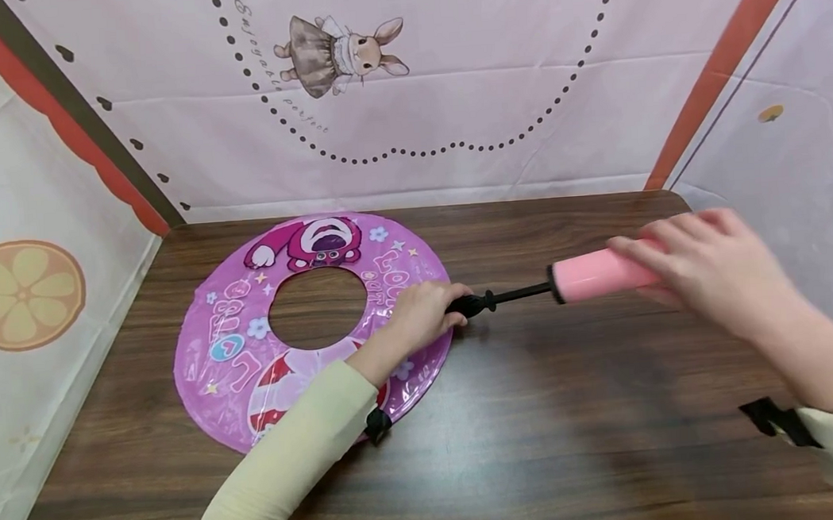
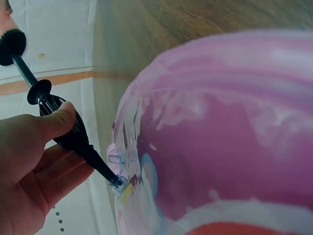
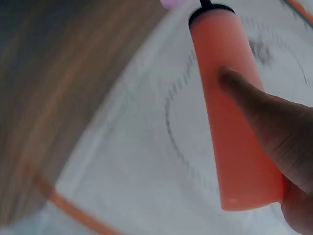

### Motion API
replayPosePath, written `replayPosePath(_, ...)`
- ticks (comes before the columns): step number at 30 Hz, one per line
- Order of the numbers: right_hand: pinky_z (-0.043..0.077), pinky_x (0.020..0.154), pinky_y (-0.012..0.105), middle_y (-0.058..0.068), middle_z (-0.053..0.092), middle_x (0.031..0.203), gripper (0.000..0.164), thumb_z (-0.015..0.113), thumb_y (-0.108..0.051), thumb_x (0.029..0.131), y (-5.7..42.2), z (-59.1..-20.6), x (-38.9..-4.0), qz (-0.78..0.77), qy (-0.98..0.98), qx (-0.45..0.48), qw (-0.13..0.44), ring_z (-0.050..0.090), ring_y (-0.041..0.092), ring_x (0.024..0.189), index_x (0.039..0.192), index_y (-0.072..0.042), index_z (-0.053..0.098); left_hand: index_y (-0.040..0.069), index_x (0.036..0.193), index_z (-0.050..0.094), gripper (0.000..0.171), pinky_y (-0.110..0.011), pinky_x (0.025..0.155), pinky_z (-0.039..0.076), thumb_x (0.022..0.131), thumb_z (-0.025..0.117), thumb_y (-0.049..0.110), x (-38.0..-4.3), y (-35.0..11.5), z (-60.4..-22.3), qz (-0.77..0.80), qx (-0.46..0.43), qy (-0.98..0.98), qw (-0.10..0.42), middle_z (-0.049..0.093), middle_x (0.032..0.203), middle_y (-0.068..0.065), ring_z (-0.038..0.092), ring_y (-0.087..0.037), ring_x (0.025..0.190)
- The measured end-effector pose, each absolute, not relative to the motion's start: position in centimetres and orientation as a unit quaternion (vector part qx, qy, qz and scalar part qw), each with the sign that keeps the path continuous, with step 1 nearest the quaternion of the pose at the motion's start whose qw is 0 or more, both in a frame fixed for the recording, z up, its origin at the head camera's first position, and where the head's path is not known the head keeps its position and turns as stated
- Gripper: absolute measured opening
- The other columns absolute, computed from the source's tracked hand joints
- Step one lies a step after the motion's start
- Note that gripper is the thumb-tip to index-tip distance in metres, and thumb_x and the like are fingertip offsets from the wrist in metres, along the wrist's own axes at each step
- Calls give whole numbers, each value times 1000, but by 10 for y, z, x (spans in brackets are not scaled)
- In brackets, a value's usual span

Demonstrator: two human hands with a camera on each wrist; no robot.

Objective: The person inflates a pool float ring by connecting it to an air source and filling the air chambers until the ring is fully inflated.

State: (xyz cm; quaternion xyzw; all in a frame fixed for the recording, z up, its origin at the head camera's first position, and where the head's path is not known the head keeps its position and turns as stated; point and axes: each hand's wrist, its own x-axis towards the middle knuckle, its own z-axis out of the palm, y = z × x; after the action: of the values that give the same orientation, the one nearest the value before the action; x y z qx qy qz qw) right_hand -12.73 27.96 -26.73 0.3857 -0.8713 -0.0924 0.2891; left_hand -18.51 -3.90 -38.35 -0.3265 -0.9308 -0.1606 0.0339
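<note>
A pink hand pump with a black rod and black nozzle end stretches between both hands. My left hand pinches the black handle; in the left wrist view its tip sits in the clear valve of a purple swim ring. The ring lies on the table, printed with a bear and letters, and looks rounded out with air. My right hand grips the pink barrel, thumb along its side. Part of the rod shows between barrel and handle.
The brown wooden table runs back to a pale printed cloth with a rabbit figure. More cloth hangs at the left and right sides. Black straps show at both wrists.
</note>
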Motion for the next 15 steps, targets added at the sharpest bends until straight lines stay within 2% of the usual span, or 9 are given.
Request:
replayPosePath(6, 38, 63, 46, 14, 55, 85, 55, 76, -35, 66, 234, -300, -140, -126, -852, 412, 296, 51, 34, 75, 110, -8, 58, 18, 114, 64, 38, -35, 69, 53, 78, 72, 29, -186, -41, -390, -172, -340, -923, 57, 70, 97, -3, 66, -20, 82)
replayPosePath(10, 39, 64, 44, 13, 53, 81, 59, 83, -34, 61, 217, -310, -143, -141, -846, 405, 317, 51, 32, 72, 107, -9, 58, 17, 112, 65, 36, -37, 72, 53, 78, 73, 27, -186, -42, -392, -187, -342, -918, 69, 70, 97, -3, 66, -20, 84)
replayPosePath(15, 39, 66, 45, 12, 54, 83, 59, 84, -33, 60, 217, -311, -145, -132, -854, 398, 309, 51, 31, 75, 109, -11, 59, 18, 111, 65, 36, -36, 74, 52, 77, 73, 28, -187, -40, -392, -185, -325, -926, 57, 70, 99, -2, 65, -19, 86)
